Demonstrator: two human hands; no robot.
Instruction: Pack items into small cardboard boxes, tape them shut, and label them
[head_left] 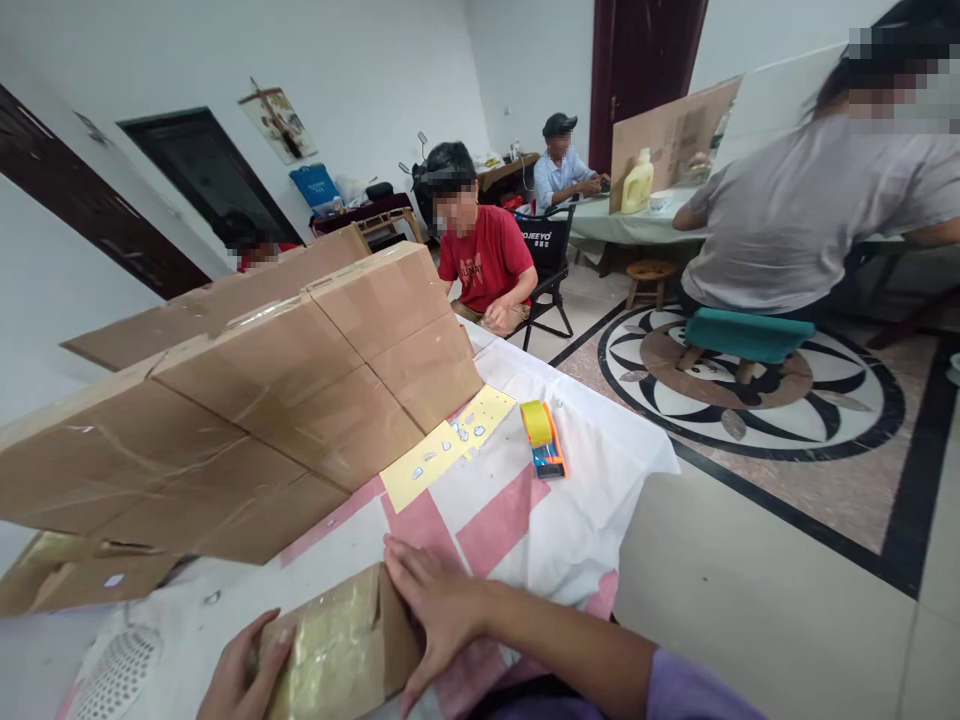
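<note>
A small cardboard box (337,645) with glossy clear tape over its top sits low in the view, between my two hands. My left hand (244,670) grips its left side, the thumb near the top edge. Against the right end presses my right hand (439,605), fingers stretched along the far corner and thumb lower down. Beyond my right hand, an orange and blue tape dispenser (550,455) with a yellow roll lies on the cloth. A yellow sheet (424,467) with bits stuck on it is near the stacked boxes.
A wall of stacked, taped cardboard boxes (300,400) stands along the table's far left side. A pink and white cloth (499,520) covers the table. One person in red (487,255) sits beyond the boxes; another in grey (802,215) sits at a further table.
</note>
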